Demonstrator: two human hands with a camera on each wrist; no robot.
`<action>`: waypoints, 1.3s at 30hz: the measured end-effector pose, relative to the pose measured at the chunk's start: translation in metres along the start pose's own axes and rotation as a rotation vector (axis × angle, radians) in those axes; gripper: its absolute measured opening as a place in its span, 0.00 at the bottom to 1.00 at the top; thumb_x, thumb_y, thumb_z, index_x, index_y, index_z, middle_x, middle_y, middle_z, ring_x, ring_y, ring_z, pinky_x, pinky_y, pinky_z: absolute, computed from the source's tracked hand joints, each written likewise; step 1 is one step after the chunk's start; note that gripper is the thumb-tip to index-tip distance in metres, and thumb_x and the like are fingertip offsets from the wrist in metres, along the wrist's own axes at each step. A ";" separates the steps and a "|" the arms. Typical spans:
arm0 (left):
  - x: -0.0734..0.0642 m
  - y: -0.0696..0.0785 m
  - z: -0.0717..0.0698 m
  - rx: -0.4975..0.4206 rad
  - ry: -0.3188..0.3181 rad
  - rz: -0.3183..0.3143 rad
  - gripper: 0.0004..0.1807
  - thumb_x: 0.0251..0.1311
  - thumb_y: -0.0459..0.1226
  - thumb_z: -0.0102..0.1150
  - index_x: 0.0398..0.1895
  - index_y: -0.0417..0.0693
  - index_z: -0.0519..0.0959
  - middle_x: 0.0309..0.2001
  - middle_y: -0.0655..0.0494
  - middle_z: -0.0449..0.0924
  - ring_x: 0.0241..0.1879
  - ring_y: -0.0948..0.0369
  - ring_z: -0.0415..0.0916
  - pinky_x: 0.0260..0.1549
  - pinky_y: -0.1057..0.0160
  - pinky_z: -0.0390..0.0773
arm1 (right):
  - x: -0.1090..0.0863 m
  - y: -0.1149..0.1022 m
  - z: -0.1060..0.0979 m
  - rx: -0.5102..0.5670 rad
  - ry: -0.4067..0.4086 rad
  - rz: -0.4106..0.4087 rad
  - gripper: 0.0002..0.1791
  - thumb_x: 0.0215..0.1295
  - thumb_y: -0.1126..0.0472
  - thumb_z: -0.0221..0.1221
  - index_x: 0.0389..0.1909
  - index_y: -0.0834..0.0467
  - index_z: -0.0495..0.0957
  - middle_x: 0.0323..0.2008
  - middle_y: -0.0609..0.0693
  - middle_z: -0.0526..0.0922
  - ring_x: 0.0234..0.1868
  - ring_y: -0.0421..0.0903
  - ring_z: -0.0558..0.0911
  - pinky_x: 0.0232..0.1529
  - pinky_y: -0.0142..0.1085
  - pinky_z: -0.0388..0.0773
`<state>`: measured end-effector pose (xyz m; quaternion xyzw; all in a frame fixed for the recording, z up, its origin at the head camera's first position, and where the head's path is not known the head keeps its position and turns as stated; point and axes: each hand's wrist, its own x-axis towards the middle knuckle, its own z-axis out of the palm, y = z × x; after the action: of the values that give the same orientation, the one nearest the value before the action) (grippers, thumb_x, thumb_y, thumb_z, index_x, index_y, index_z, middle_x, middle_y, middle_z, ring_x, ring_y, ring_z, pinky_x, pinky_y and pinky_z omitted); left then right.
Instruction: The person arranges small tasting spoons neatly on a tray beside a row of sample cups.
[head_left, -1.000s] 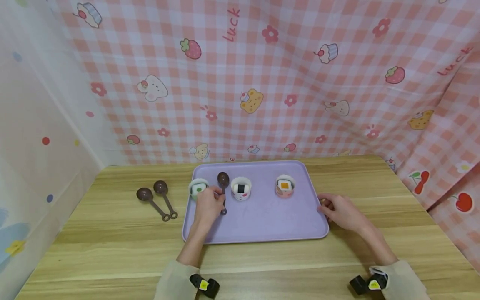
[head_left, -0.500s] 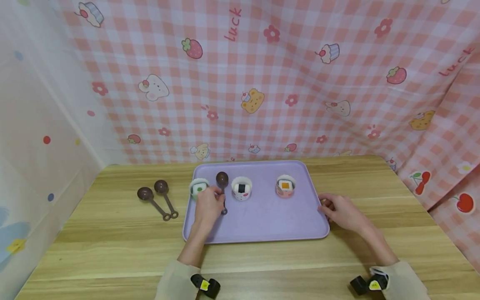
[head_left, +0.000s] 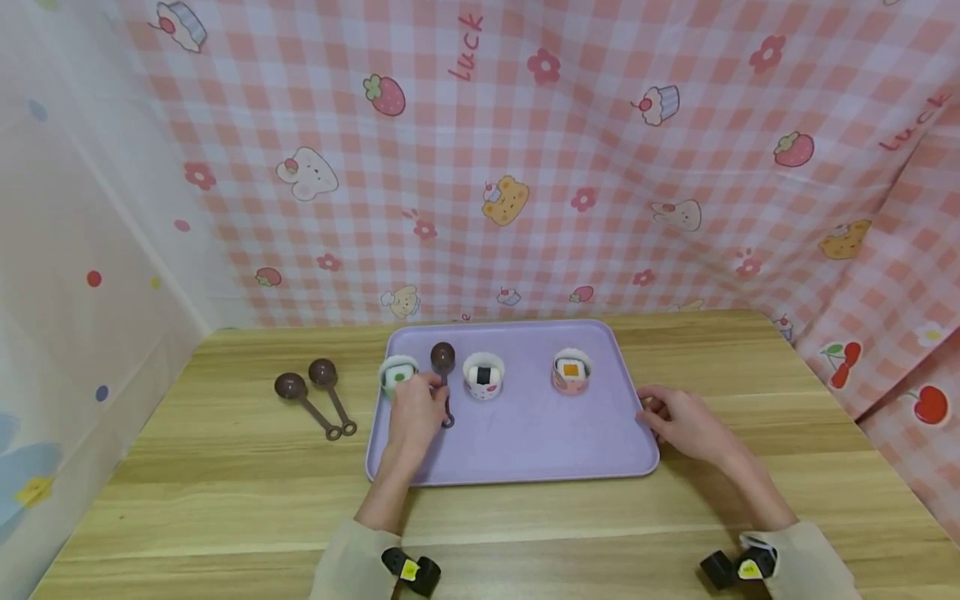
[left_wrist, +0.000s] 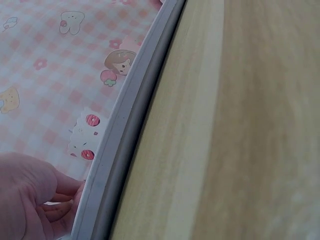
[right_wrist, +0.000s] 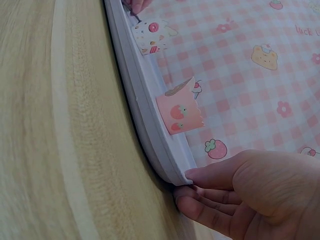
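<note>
"Where are your hands?"

"Picture a dial on the purple tray [head_left: 517, 446], twelve at its far edge. My left hand [head_left: 415, 417] is at nine, my right hand [head_left: 682, 422] at three, just outside the rim."

"What are the left fingers doing?"

"They're closed in a pinch on the handle of a brown spoon [head_left: 443, 359]. Its bowl points to twelve and sits around ten on the dial. The ring end shows below my fingers, toward six. Whether the handle rests flat on the tray, I can't tell."

"And the right?"

"Those are bent and gripping the tray's edge, thumb against the rim, the others curled below it."

"What's around the spoon?"

"A green cup [head_left: 386, 384] at nine to ten, by the rim, partly hidden by my left hand; I can't tell if I touch it. Just beside the spoon, toward ten or eleven, a spotted white cup [head_left: 483, 392] holds a white block with a black band [head_left: 483, 376]. Well apart at two, a strawberry cup [head_left: 571, 387] holds one with an orange square [head_left: 572, 369]."

"Anything off the tray?"

"Out past nine, the outer spoon [head_left: 291, 386] and the inner spoon [head_left: 323, 373] lie on the wooden table [head_left: 225, 467], their ring ends close together, bowls toward ten or eleven."
</note>
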<state>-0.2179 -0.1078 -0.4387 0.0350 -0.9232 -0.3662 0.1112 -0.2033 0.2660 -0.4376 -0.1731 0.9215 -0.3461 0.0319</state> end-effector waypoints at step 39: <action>-0.007 0.016 -0.018 -0.019 0.068 0.120 0.09 0.62 0.34 0.67 0.39 0.35 0.84 0.24 0.49 0.84 0.23 0.55 0.82 0.31 0.54 0.82 | -0.001 -0.001 -0.002 0.012 -0.010 -0.018 0.16 0.68 0.72 0.60 0.53 0.76 0.75 0.30 0.52 0.83 0.26 0.41 0.81 0.24 0.33 0.81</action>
<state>-0.2065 -0.1068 -0.4162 -0.0089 -0.9159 -0.3660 0.1647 -0.2022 0.2666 -0.4355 -0.1828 0.9177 -0.3511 0.0345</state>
